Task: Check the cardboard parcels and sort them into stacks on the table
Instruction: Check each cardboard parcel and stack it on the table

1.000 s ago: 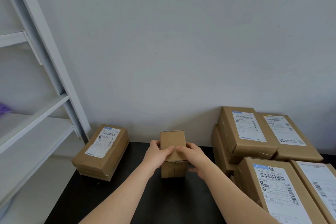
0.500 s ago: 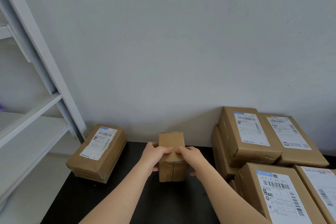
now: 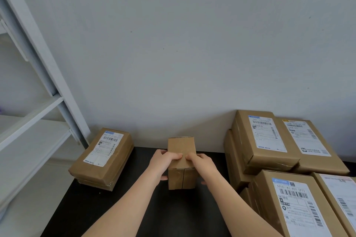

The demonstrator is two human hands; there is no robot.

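A small, plain brown cardboard box [image 3: 182, 161] stands upright mid-way along the black counter [image 3: 134, 217] near the wall. The left hand [image 3: 163, 161] and right hand [image 3: 202, 163] grip its sides, fingers curled over the top. Labelled brown cardboard parcels [image 3: 269, 140] are stacked to its right; another labelled parcel pile [image 3: 102, 158] sits left.

A white metal shelving unit [image 3: 41, 59] is seen at the left, with its upright drawn slantwise across the view and set close to the wall. Two of its boards are shown, a narrow shelf [image 3: 32, 117] above and a broader shelf [image 3: 32, 148] below. The back is filled by a plain pale grey wall [image 3: 183, 44], on which a few small dark specks [image 3: 131, 31] can be made out.
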